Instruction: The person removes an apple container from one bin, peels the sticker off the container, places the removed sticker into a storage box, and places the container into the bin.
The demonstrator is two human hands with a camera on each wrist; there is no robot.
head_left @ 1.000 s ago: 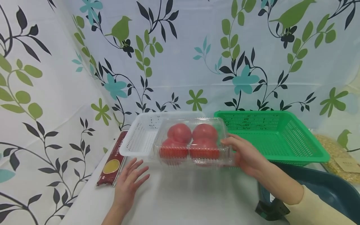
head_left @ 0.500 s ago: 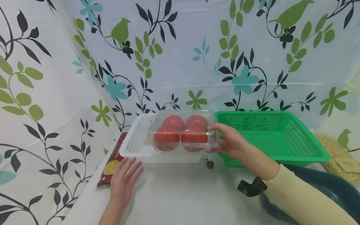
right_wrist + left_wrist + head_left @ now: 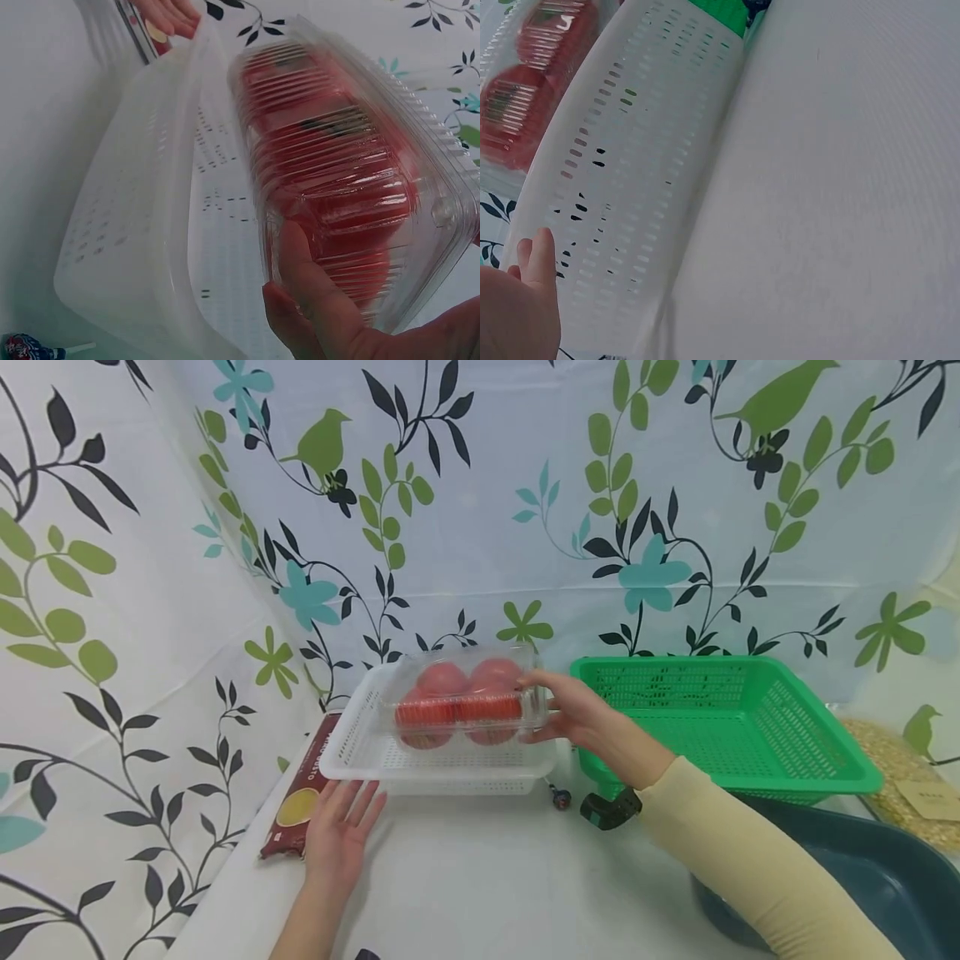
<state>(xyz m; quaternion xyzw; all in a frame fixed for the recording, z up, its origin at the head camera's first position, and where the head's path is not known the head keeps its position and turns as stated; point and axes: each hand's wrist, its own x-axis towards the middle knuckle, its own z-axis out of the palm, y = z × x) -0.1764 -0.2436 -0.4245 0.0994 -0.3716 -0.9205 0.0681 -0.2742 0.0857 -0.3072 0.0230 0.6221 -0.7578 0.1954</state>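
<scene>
My right hand (image 3: 573, 714) grips the right end of a clear plastic clamshell box (image 3: 442, 210) with several red tomatoes (image 3: 423, 714) inside. The box is held above the white perforated basket (image 3: 352, 764), slightly tilted. In the right wrist view, thumb and fingers wrap the box's near end, and a gap shows between box and basket rim. My left hand (image 3: 337, 835) has its fingers straight at the basket's front left corner. From the left wrist view, its fingertips lie against or very near the basket wall; I cannot tell if they touch.
A green perforated basket (image 3: 693, 735) stands right of the white one. Before it sits a dark blue basin (image 3: 862, 868), with a bag of grains (image 3: 911, 777) behind. A brown packet (image 3: 296, 810) lies at left. A lollipop (image 3: 30, 347) lies by the white basket's right front corner.
My right hand has carried the tomato box leftward and slightly back, from the gap between the baskets to over the white one. My left hand has shifted slightly, its palm turning upward.
</scene>
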